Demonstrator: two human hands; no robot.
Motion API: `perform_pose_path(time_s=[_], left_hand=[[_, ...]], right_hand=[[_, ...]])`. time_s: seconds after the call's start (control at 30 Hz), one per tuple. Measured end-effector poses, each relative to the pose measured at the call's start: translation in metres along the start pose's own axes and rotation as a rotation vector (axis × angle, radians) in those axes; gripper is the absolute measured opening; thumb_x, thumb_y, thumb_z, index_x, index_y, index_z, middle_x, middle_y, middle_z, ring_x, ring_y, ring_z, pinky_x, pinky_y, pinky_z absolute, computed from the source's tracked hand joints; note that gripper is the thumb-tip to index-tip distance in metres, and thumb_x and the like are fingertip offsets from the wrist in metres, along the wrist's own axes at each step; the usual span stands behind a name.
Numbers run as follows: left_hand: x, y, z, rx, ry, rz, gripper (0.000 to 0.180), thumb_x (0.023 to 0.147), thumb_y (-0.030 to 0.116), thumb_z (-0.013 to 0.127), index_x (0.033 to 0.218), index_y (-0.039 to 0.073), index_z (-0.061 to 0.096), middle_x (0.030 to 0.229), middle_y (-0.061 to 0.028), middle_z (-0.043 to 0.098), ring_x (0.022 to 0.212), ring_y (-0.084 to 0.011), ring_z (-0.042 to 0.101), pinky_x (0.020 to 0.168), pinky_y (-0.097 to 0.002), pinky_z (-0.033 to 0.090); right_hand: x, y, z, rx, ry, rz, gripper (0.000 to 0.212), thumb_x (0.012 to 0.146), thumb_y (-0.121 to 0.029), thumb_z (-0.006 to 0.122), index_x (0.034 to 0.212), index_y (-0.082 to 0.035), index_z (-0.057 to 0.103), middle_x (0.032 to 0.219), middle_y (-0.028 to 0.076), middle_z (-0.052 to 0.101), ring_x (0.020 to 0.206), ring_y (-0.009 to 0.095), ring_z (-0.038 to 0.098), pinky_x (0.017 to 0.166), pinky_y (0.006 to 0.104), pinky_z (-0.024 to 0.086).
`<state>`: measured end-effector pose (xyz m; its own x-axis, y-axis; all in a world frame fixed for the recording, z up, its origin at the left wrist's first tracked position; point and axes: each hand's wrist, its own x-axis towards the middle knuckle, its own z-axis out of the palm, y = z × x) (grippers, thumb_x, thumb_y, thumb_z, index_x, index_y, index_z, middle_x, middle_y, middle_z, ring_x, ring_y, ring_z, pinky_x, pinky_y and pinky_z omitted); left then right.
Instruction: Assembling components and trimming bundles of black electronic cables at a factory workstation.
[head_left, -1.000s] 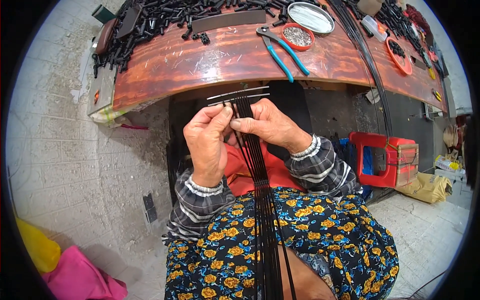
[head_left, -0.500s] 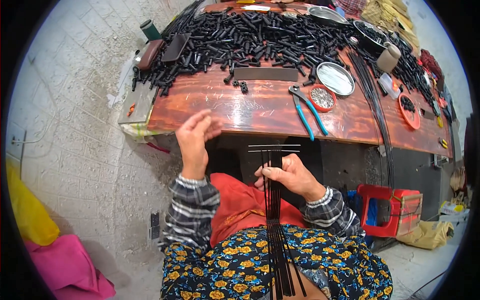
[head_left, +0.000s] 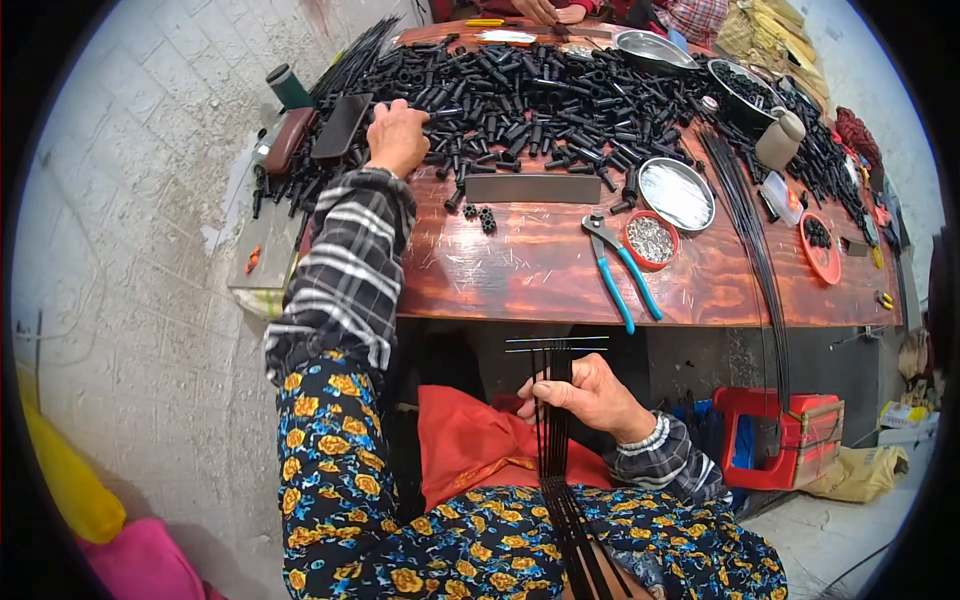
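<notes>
Table (head_left: 560, 262), right hand (head_left: 597, 396) partly behind strips (head_left: 553, 440)

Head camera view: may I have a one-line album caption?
Left hand at a heap of black tubular parts, right hand holding thin black strips in front of the table.

Your left hand (head_left: 398, 138) faced a dense heap of black parts (head_left: 520, 100), with a dark phone (head_left: 342, 128) just left of it. You had room across the tabletop's near strip (head_left: 500, 275); 1 gray bar (head_left: 533, 189) bounded it behind, 1 pair of pliers (head_left: 610, 285) at right.
</notes>
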<state>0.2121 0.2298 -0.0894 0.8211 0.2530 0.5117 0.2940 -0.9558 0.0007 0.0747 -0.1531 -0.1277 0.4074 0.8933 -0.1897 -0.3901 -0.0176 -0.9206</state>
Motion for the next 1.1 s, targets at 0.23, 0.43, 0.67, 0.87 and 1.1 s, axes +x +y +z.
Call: perform_pose_path(time_s=[0.23,0.43,0.67,0.87,1.1], left_hand=[[0.013,-0.008,0.033,0.240,-0.219,0.131,0.019,0.077,0.011,0.058,0.092,0.007,0.069,0.103,-0.0136,0.060,0.102,-0.0327,0.056,0.080,-0.0455,0.050],[-0.009,-0.032,0.008,-0.399,0.148,-0.041,0.014,0.074,0.003,0.052,0.082,0.002,0.064,0.079,-0.0148,0.066,0.076,-0.0328,0.065,0.070,-0.0411,0.050],[-0.070,-0.044,-0.046,-1.076,-0.011,-0.541,0.006,0.075,0.002,0.061,0.079,0.006,0.065,0.061,0.0023,0.056,0.051,-0.0055,0.049,0.045,-0.0195,0.039],[-0.075,-0.024,-0.013,-0.205,-0.091,0.011,0.029,0.070,0.018,0.073,0.098,0.013,0.072,0.079,-0.0099,0.065,0.078,-0.0262,0.065,0.071,-0.0361,0.051],[-0.067,-0.017,-0.023,-0.030,-0.187,0.096,0.029,0.071,0.018,0.072,0.099,0.011,0.071,0.091,-0.0172,0.064,0.092,-0.0346,0.062,0.079,-0.0418,0.050]], right_hand=[[0.005,-0.001,-0.006,0.065,0.041,0.017,0.025,0.093,-0.019,0.059,0.096,0.005,0.066,0.080,0.010,0.069,0.072,0.015,0.067,0.068,0.0279,0.055],[0.006,-0.003,-0.011,0.018,0.015,-0.007,0.025,0.093,-0.015,0.059,0.099,0.008,0.064,0.084,0.015,0.069,0.077,0.021,0.069,0.072,0.0329,0.057],[0.000,-0.005,0.001,-0.003,-0.014,-0.016,0.025,0.093,-0.018,0.059,0.097,0.006,0.065,0.081,0.011,0.069,0.074,0.017,0.067,0.070,0.0296,0.056],[-0.006,-0.005,0.005,-0.037,-0.011,-0.015,0.024,0.093,-0.015,0.058,0.098,0.008,0.063,0.083,0.014,0.068,0.077,0.020,0.068,0.071,0.0328,0.057],[-0.004,-0.009,0.006,-0.127,0.002,-0.037,0.024,0.092,-0.015,0.057,0.096,0.007,0.064,0.081,0.013,0.069,0.074,0.018,0.068,0.070,0.0304,0.056]])
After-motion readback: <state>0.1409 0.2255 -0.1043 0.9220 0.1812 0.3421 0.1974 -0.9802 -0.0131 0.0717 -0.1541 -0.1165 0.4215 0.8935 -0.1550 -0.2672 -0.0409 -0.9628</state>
